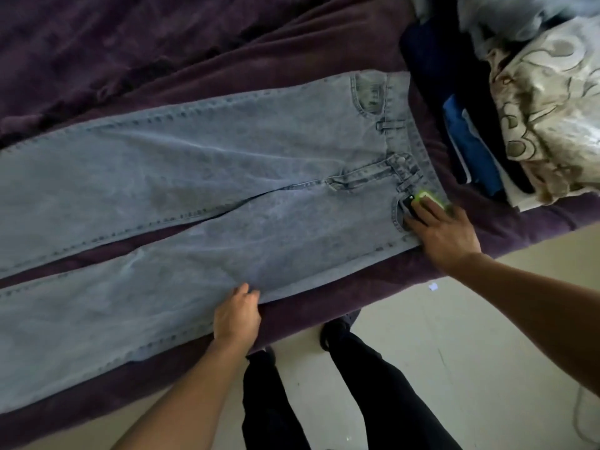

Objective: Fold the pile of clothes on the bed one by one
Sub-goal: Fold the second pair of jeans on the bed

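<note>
Light blue jeans (201, 177) lie spread flat on the purple bedspread (162, 43), waistband to the right and legs running left. My left hand (237, 315) is at the near edge of the nearer leg, about thigh height, thumb on top and fingers curled round the hem edge. At the near corner of the waistband my right hand (446, 237) rests on the denim with fingers stretched out. A small green and black object (427, 198) sits at those fingertips. The pile of clothes (470, 131) lies just right of the waistband.
The pile holds dark navy, blue and white items, with a cream patterned fabric (548, 105) on top. The bed's near edge runs diagonally; pale floor tiles (454, 352) and my dark-trousered legs (341, 401) are below it.
</note>
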Motion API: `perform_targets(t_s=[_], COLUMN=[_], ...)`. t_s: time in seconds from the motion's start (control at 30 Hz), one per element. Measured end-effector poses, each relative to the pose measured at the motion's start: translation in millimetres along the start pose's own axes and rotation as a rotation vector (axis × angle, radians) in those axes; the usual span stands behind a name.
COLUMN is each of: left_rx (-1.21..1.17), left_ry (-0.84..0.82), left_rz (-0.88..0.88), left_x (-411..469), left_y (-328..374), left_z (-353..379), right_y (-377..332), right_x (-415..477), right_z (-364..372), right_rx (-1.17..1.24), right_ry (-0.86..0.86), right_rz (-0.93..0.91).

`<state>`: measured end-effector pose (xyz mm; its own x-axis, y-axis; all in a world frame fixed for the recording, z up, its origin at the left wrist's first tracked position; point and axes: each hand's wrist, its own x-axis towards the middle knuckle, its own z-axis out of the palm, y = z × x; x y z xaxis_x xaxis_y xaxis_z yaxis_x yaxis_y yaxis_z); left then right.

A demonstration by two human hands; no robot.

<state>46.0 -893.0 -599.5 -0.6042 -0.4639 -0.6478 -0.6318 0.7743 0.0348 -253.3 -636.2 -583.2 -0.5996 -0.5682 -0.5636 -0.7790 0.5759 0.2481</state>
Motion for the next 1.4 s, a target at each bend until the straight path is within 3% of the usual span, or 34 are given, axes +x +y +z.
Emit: perform_targets(t_s=[0.1,0.23,0.37,0.5,0.77,0.93,1.1,1.4], left_rx=[-0.02,-0.055,-0.236,-0.346,-0.392,-0.364,-0.417,-0.231], left_ry=[-0.104,-0.114,0.081,0.26,0.385,0.464,0.391,0.102], left_rz=[-0.022,-0.013,-0.075,-0.149,-0.224,-0.209,-0.248,-0.489], left_x=[-17.8,-19.6,14.4,62.6,180.2,192.0,115.7,-19.6], left_y=[1.1,-11.5,-38.0,-68.7,-82.6,-65.9,-68.7,-176.5], left_z=[-10.8,-53.1,-126.5,-202.4,-284.4,-275.3,-225.2,-140.7], right_y=[6.7,27.9,56.4,67.4,59.2,42.7,-1.4,-155.6], right_x=[-15.9,-6.4,32.1,75.8,181.8,195.6,158.6,107.9], right_z=[-1.0,-40.5,-112.5,-182.2,-224.7,-212.1,-205.9,-221.5], right_rx=[0.063,0.135,0.321,0.504,0.418,0.23,0.309,0.479], right_ry=[-0.022,-0.123,-0.118,0.024,0.187,0.142,0.24,-0.025], right_rz=[-0.067,-0.113,-0.107,-0.039,0.181,0.254,0.055,-0.304])
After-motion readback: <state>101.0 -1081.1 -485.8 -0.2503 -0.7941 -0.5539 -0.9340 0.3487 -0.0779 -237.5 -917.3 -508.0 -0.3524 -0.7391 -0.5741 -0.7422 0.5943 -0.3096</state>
